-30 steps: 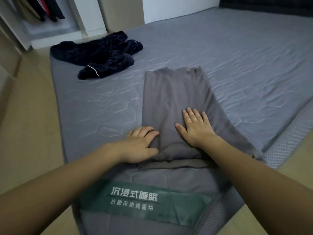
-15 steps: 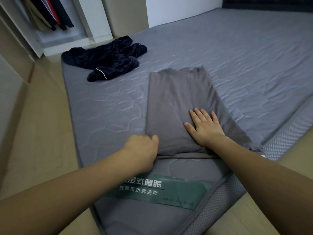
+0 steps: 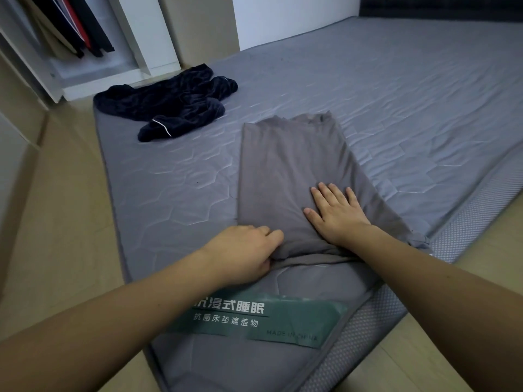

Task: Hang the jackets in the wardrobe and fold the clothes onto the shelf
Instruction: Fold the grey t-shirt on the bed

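Left hand (image 3: pixel 243 250) grips the folded grey garment's (image 3: pixel 285 171) near edge; right hand (image 3: pixel 336 212) presses flat, fingers spread, on it.

left hand (image 3: pixel 243 251) fingertips: under grey garment (image 3: pixel 288 171) | wardrobe (image 3: pixel 85 52): cut off by top edge

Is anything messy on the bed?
Yes. The dark blue garment lies crumpled near the mattress corner by the wardrobe, not folded. The grey garment is neat, under both hands.
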The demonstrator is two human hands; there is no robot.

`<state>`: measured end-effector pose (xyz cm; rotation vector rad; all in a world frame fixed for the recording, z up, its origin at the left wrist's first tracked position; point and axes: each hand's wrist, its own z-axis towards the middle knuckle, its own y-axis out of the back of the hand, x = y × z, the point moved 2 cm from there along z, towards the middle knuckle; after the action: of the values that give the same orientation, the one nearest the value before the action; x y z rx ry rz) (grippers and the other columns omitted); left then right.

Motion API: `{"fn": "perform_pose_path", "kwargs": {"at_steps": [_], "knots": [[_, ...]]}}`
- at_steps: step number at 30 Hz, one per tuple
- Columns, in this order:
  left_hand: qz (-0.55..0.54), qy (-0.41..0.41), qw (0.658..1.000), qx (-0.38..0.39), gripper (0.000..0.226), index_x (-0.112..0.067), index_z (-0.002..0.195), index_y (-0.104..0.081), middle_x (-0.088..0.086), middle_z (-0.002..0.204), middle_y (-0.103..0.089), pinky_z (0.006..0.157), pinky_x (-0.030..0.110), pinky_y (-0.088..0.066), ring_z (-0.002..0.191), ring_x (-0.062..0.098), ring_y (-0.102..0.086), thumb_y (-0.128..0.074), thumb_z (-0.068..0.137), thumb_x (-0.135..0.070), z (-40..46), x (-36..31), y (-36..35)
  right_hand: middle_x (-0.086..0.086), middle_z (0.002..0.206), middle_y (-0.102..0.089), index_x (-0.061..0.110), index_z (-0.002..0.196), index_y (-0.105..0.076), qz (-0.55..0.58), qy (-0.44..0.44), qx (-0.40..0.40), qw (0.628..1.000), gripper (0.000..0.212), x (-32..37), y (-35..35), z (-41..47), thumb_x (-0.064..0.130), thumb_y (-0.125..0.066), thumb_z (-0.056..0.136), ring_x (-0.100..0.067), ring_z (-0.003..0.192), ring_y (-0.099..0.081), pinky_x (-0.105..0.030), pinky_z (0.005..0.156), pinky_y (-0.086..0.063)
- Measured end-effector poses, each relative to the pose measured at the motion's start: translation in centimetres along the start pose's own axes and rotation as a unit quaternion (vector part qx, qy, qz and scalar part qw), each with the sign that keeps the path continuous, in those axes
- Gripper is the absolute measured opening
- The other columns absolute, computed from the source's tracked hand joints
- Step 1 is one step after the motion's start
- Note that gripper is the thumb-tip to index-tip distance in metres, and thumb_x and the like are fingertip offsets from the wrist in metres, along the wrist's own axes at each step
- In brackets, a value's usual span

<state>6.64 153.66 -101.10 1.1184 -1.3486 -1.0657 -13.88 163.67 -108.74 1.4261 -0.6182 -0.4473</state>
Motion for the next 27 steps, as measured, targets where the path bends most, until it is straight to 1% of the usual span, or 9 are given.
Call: {"fn": "perform_pose_path", "kwargs": {"at_steps": [5,9,12,15,19,21,23,25,27], "knots": [[0.121,-0.007,0.993,0.015,0.021,-0.014,0.11,-0.045,0.011,0.109,-0.057,0.061,0.036,-0.034,0.093,0.032,-0.059,-0.045,0.09,-0.02,1.5,-1.7,-0.3,0.002,0.163,-0.002,0.023,0.155,-0.005,-0.015,0.02,0.019,0.999,0.069,0.0,0.2,-0.8,0.059,-0.012,0.096,-0.017,0.149,0.002,-0.045,0.119,0.004],[0.128,0.01,0.991,0.049,0.026,-0.004,0.12,-0.044,0.02,0.12,-0.056,0.066,0.036,-0.032,0.104,0.034,-0.059,-0.029,0.099,-0.007,2.7,-3.1,-1.3,0.001,0.163,0.0,0.022,0.155,-0.004,-0.024,0.032,0.025,0.999,0.068,-0.3,0.5,-1.6,0.057,-0.014,0.098,-0.017,0.149,0.002,-0.044,0.119,0.004],[0.125,-0.024,0.991,0.047,0.024,-0.004,0.118,-0.044,0.018,0.113,-0.061,0.062,0.036,-0.035,0.096,0.034,-0.064,-0.03,0.098,-0.006,2.4,-2.8,-1.3,0.003,0.163,0.001,0.023,0.155,-0.002,-0.037,0.051,0.025,0.998,0.068,-0.9,0.6,-2.4,0.057,-0.013,0.098,-0.015,0.149,0.002,-0.042,0.118,0.004],[0.12,-0.026,0.992,0.027,0.027,-0.009,0.12,-0.039,0.014,0.106,-0.06,0.055,0.033,-0.034,0.085,0.031,-0.065,-0.042,0.093,-0.012,2.0,-2.2,-0.9,0.002,0.163,0.003,0.023,0.155,0.001,-0.048,0.065,0.034,0.996,0.068,-1.2,0.6,-3.0,0.057,-0.011,0.097,-0.016,0.149,0.004,-0.043,0.119,0.004],[0.137,-0.075,0.987,0.031,0.022,-0.015,0.11,-0.044,0.01,0.104,-0.055,0.053,0.036,-0.029,0.08,0.031,-0.059,-0.044,0.09,-0.023,2.0,-2.3,-0.4,0.001,0.163,0.007,0.023,0.155,0.004,-0.066,0.099,0.06,0.991,0.074,-1.7,1.3,-4.0,0.062,-0.004,0.092,-0.017,0.149,0.007,-0.042,0.119,0.006],[0.138,-0.067,0.987,0.036,0.022,-0.016,0.105,-0.047,0.009,0.1,-0.059,0.054,0.036,-0.03,0.079,0.032,-0.061,-0.041,0.09,-0.03,1.7,-2.1,-0.3,0.0,0.163,0.007,0.025,0.154,0.005,-0.064,0.129,0.07,0.987,0.083,-2.1,2.0,-4.9,0.07,0.002,0.085,-0.016,0.149,0.008,-0.043,0.119,0.008],[0.155,-0.05,0.985,0.058,0.016,-0.016,0.102,-0.052,0.008,0.099,-0.065,0.056,0.034,-0.034,0.083,0.032,-0.065,-0.041,0.092,-0.022,1.6,-2.2,-0.3,0.001,0.163,0.008,0.029,0.154,0.008,-0.071,0.181,0.091,0.977,0.092,-2.5,2.6,-6.1,0.081,0.002,0.078,-0.016,0.149,0.01,-0.048,0.119,0.009],[0.171,-0.049,0.979,0.097,0.019,-0.014,0.101,-0.059,0.007,0.102,-0.069,0.061,0.034,-0.039,0.09,0.031,-0.067,-0.043,0.093,-0.009,1.7,-2.6,-0.3,0.004,0.162,0.013,0.032,0.153,0.012,-0.102,0.239,0.114,0.959,0.099,-3.1,3.2,-7.0,0.089,-0.003,0.073,-0.015,0.148,0.013,-0.052,0.117,0.009],[0.183,-0.056,0.974,0.125,0.024,-0.015,0.099,-0.065,0.007,0.103,-0.07,0.063,0.032,-0.04,0.093,0.03,-0.068,-0.045,0.092,-0.005,2.0,-3.1,0.2,0.007,0.161,0.016,0.033,0.153,0.012,-0.119,0.258,0.129,0.95,0.096,-3.9,3.9,-7.5,0.086,-0.017,0.078,-0.012,0.147,0.014,-0.052,0.117,0.01]]}}
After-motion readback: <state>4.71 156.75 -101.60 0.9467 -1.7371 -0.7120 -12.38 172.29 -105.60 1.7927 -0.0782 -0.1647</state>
